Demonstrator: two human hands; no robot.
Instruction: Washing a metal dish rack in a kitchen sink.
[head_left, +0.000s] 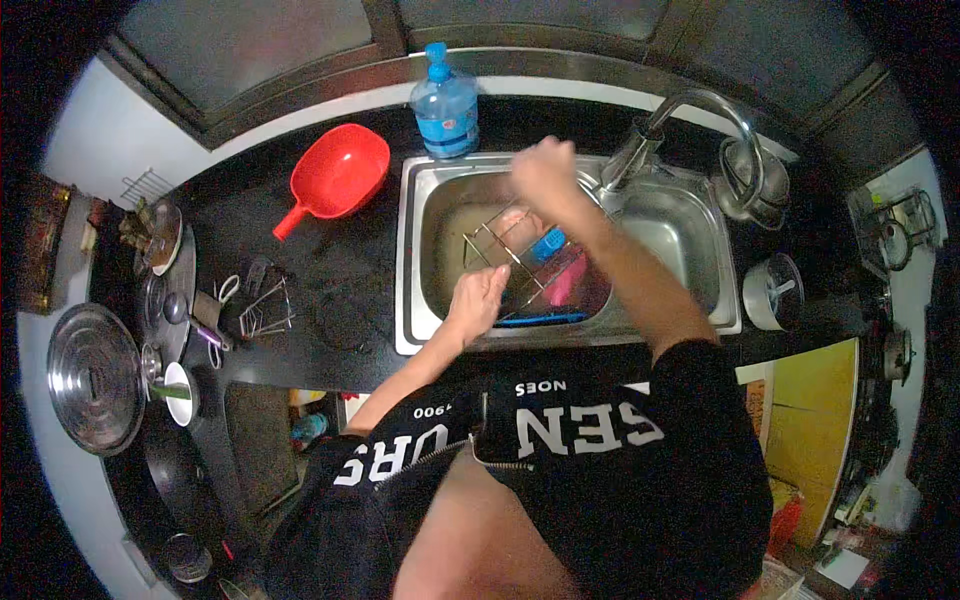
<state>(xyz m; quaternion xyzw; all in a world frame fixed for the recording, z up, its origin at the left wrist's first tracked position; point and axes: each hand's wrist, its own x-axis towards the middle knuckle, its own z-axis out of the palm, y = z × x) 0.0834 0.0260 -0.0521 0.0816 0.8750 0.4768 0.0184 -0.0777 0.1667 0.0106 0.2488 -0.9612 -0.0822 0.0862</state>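
Over the left basin of a stainless steel sink (409, 300), my left hand (480, 300) grips the near side of a metal wire rack (529, 274). My right hand (546, 176) is curled and blurred above the rack's far side; whether anything is in it cannot be made out. Beneath and behind the wires, a blue perforated plastic item (550, 241), a pink item (566, 281) and a pale orange rounded item (519, 223) show in the basin. A long blue strip (541, 320) lies along the basin's near edge.
A chrome faucet (626, 161) rises behind the sink. Left of the basin are a red plastic dipper (341, 172) and a blue water bottle (446, 112). Scissors (227, 289), a small wire stand (268, 311) and a glass lid (97, 379) sit farther left. A white container (772, 292) stands at right.
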